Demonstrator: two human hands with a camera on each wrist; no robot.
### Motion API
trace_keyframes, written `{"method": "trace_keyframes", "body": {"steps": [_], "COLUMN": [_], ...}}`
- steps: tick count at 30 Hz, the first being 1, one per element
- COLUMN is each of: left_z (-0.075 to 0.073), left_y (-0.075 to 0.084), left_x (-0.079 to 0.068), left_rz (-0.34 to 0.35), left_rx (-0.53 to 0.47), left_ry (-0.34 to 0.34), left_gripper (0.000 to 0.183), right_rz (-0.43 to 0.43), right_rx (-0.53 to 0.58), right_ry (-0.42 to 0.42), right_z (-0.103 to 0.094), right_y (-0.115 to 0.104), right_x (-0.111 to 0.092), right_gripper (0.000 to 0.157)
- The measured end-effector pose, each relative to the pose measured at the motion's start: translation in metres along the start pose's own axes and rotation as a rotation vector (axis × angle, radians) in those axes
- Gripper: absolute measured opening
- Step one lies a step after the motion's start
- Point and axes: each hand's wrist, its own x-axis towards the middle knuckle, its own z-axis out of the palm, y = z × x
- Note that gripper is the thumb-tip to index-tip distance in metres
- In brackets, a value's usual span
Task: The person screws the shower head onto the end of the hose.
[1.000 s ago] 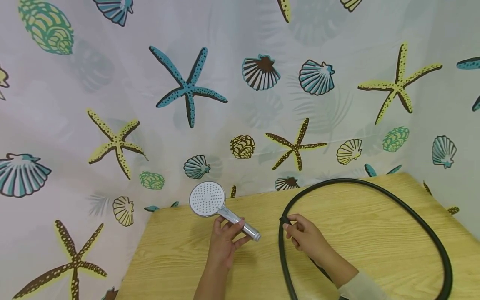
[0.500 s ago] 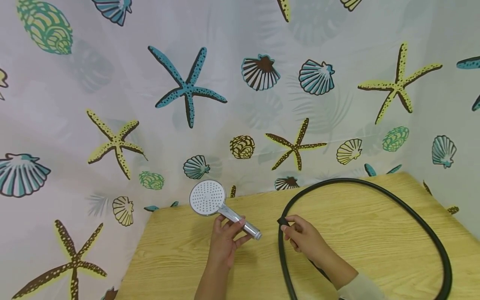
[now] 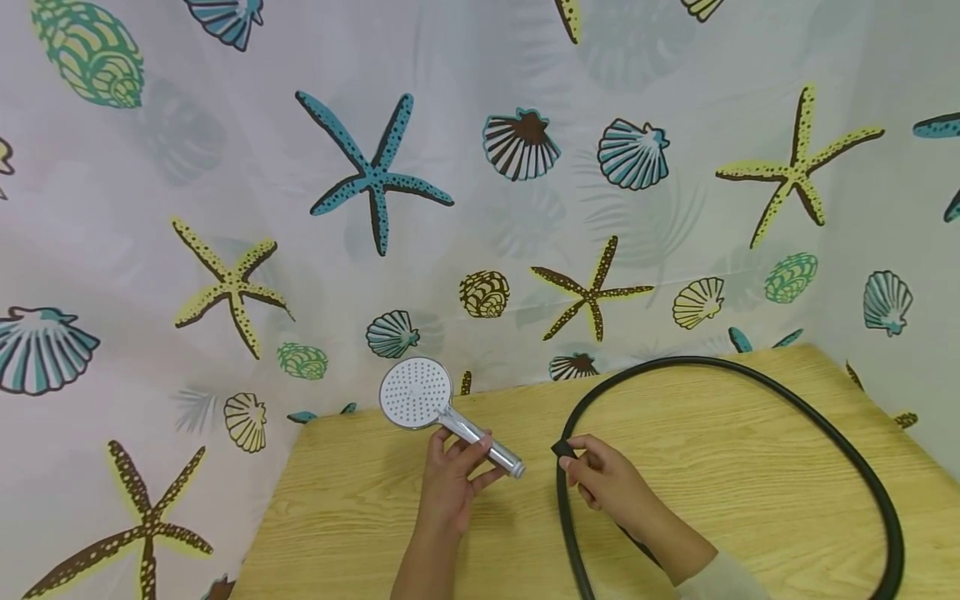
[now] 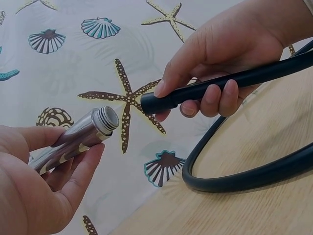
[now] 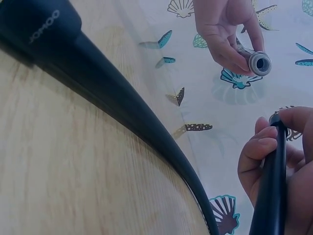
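Observation:
A chrome handheld shower head (image 3: 415,392) with a round white spray face is tilted above the table, its handle (image 3: 467,431) gripped by my left hand (image 3: 448,487). The handle's threaded end (image 4: 107,119) points toward the right hand in the left wrist view. My right hand (image 3: 611,483) holds a black shower hose (image 3: 847,450) near its end, thumb and fingers curled round it. The hose's wider end connector (image 4: 157,103) faces the threaded end, with a gap between them. In the right wrist view another fitting (image 5: 44,24) marked JOMOO shows on the hose.
The hose makes a large loop over the right side of the wooden table (image 3: 337,500). Behind and beside the table hangs a pale curtain (image 3: 465,67) printed with starfish and shells.
My right hand has shifted slightly down and left with the hose end. The shower head has risen a little and moved slightly right, so the gap between the two ends is smaller.

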Motion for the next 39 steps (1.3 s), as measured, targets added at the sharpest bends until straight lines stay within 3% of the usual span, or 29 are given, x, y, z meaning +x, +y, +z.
{"method": "trace_keyframes", "body": {"steps": [19, 26, 39], "left_z": [0.005, 0.005, 0.005], "left_y": [-0.005, -0.006, -0.007], "left_x": [0.002, 0.002, 0.003], "left_rz": [0.005, -0.001, 0.006], "left_rx": [-0.019, -0.006, -0.005], "left_ry": [0.043, 0.035, 0.044], "left_gripper": [0.06, 0.064, 0.062], "right_rz": [-0.019, -0.02, -0.029], "right_rx": [-0.035, 0.009, -0.016], "right_ry": [-0.053, -0.062, -0.086], "right_z": [0.007, 0.008, 0.011], "right_y": [0.002, 0.001, 0.005], "right_x": [-0.003, -0.004, -0.004], "right_gripper": [0.047, 0.047, 0.046]}}
